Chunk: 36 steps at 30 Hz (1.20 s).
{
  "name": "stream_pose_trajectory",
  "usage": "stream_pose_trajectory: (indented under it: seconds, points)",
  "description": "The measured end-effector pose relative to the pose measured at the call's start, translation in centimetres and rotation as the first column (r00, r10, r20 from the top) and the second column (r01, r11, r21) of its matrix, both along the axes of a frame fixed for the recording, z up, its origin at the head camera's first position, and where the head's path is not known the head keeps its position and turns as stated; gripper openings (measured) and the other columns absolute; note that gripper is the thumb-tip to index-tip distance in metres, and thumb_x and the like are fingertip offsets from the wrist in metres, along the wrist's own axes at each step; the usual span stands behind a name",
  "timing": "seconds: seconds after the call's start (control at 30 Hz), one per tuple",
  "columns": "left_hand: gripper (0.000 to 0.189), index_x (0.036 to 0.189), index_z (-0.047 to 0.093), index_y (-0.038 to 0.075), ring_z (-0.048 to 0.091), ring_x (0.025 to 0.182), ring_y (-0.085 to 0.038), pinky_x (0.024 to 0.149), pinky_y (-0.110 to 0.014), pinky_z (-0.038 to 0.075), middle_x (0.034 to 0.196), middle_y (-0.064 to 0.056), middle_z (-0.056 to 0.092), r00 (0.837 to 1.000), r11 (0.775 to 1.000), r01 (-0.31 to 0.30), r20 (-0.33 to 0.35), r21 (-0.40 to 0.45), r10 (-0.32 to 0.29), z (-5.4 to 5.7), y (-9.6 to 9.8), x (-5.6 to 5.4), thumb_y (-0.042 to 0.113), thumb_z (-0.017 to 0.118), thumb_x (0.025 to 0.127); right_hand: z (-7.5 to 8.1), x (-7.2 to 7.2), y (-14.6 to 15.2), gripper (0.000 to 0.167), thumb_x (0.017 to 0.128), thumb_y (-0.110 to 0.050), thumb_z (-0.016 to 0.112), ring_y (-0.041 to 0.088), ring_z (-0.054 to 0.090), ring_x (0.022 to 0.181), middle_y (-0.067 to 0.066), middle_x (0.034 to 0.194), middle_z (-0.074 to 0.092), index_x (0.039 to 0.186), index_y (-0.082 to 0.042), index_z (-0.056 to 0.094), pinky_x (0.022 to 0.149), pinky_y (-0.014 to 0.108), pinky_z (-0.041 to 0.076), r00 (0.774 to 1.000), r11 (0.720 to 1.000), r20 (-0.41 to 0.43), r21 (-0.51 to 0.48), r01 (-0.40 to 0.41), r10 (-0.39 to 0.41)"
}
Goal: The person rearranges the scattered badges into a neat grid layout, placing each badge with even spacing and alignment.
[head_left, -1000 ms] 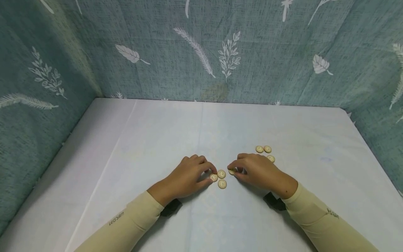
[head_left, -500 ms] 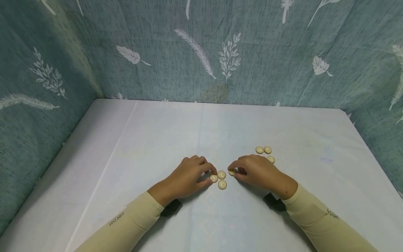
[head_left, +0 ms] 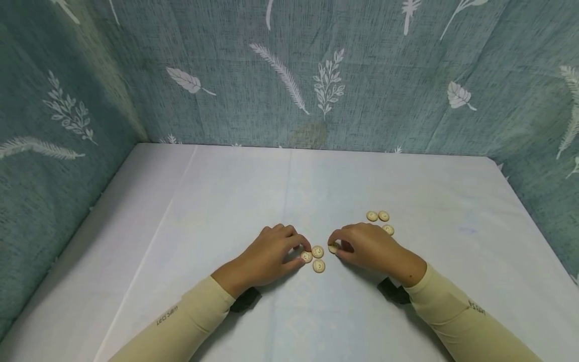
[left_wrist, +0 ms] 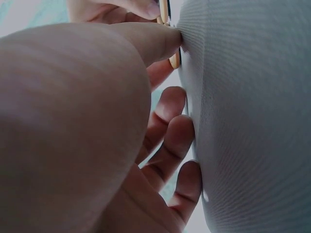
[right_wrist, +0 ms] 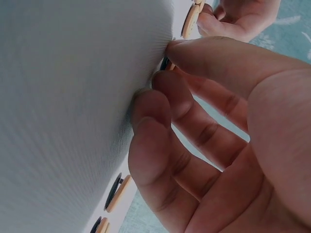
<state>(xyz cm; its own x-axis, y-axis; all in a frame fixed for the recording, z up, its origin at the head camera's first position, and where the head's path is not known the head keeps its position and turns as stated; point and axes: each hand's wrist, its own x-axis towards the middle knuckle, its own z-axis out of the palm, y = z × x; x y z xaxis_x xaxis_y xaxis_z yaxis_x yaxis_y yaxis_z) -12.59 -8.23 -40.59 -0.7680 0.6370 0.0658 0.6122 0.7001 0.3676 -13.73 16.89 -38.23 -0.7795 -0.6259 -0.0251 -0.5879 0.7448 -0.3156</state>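
Round, pale wooden buttons lie on the white tabletop. My left hand (head_left: 267, 254) pinches the leftmost button (head_left: 306, 257) between thumb and forefinger, its other fingers curving down to the cloth. Just right of it sit two more, an upper button (head_left: 318, 252) and a lower button (head_left: 318, 266). Across a small gap, my right hand (head_left: 373, 246) pinches another button (head_left: 333, 248) by thumb and forefinger. That one is partly covered by the fingertips, and in the right wrist view only a sliver of the button (right_wrist: 171, 66) shows behind the thumb.
Beyond the right hand lie a far-left button (head_left: 372, 216), a far-right button (head_left: 383, 215) and a nearer button (head_left: 388, 230) close to the back of that hand. The white table (head_left: 217, 191) meets a green leaf-patterned cloth (head_left: 253, 100) at its back and sides.
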Motion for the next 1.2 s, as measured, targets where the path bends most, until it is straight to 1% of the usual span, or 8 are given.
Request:
stream_pose_trajectory:
  seconds: [0.13,0.27,0.43,0.5,0.7,0.83,1.07,1.2]
  points:
    - [0.02,0.112,0.07,0.028,0.055,0.095,-0.012,0.084,-0.038,0.043,0.101,0.008,0.061,1.0,1.0,-0.002,-0.004,0.01,0.002,-0.19,-0.01,0.03,0.033,0.073,0.092,-0.13,0.02,-0.02,0.012,0.087,-0.017,0.077,-0.001,0.047,0.062,-0.014,0.072,0.059,0.099,-0.018,0.074,0.057,0.02,0.04,1.0,1.0,0.011,-0.004,0.009,-0.009]
    - [0.02,0.111,0.07,0.028,0.055,0.094,-0.011,0.083,-0.038,0.042,0.1,0.009,0.061,1.0,1.0,-0.007,0.008,0.01,0.007,-0.21,-0.03,0.2,0.032,0.073,0.092,-0.31,0.06,-0.03,0.01,0.087,-0.015,0.076,0.0,0.046,0.061,-0.013,0.07,0.059,0.097,-0.018,0.073,0.056,0.02,0.04,0.999,1.0,0.037,-0.006,0.01,-0.01]
    - [0.02,0.11,0.07,0.028,0.055,0.093,-0.011,0.083,-0.038,0.043,0.099,0.009,0.061,1.0,1.0,-0.006,-0.013,0.012,0.006,-0.09,-0.04,0.14,0.032,0.074,0.091,-0.16,0.02,-0.02,0.01,0.086,-0.014,0.076,0.0,0.045,0.06,-0.013,0.067,0.055,0.094,-0.016,0.071,0.056,0.02,0.039,0.999,1.0,0.032,-0.014,0.016,-0.015]
    - [0.02,0.109,0.07,0.028,0.054,0.093,-0.011,0.082,-0.038,0.043,0.098,0.009,0.061,1.0,1.0,-0.003,-0.022,0.017,0.003,-0.08,-0.02,0.07,0.031,0.075,0.09,-0.02,-0.01,-0.04,0.01,0.086,-0.014,0.077,0.0,0.046,0.06,-0.012,0.066,0.055,0.094,-0.016,0.071,0.056,0.02,0.04,0.999,1.0,0.03,-0.013,0.02,-0.019]
    - [0.02,0.11,0.07,0.028,0.054,0.093,-0.011,0.081,-0.036,0.042,0.099,0.009,0.061,1.0,1.0,0.004,-0.018,0.007,-0.004,-0.15,-0.07,0.0,0.032,0.074,0.091,0.13,-0.04,-0.03,0.011,0.088,-0.016,0.076,0.0,0.047,0.061,-0.012,0.067,0.056,0.096,-0.015,0.07,0.056,0.02,0.041,0.998,1.0,0.058,-0.007,0.025,-0.025]
    - [0.021,0.11,0.07,0.028,0.054,0.093,-0.011,0.081,-0.036,0.042,0.099,0.009,0.061,1.0,1.0,0.001,-0.022,0.012,-0.001,-0.3,-0.01,0.07,0.032,0.074,0.09,-0.16,-0.01,0.04,0.011,0.087,-0.017,0.077,0.0,0.047,0.061,-0.012,0.067,0.056,0.096,-0.016,0.07,0.056,0.02,0.041,0.998,0.999,0.057,-0.019,0.029,-0.028]
    - [0.02,0.11,0.07,0.028,0.054,0.093,-0.011,0.081,-0.036,0.042,0.1,0.008,0.062,1.0,1.0,0.003,0.009,0.008,-0.003,-0.47,-0.03,0.15,0.031,0.073,0.091,-0.25,0.1,0.12,0.013,0.087,-0.018,0.077,0.0,0.048,0.061,-0.012,0.067,0.057,0.097,-0.015,0.07,0.056,0.02,0.041,0.996,0.999,0.091,-0.028,0.027,-0.024]
    - [0.02,0.11,0.07,0.027,0.054,0.092,-0.011,0.08,-0.036,0.042,0.099,0.008,0.061,1.0,1.0,0.003,-0.007,0.017,-0.003,-0.34,-0.01,0.11,0.031,0.074,0.091,-0.23,0.09,0.08,0.012,0.088,-0.02,0.076,0.001,0.048,0.061,-0.013,0.067,0.056,0.098,-0.016,0.07,0.057,0.02,0.042,0.995,0.999,0.089,-0.028,0.044,-0.041]
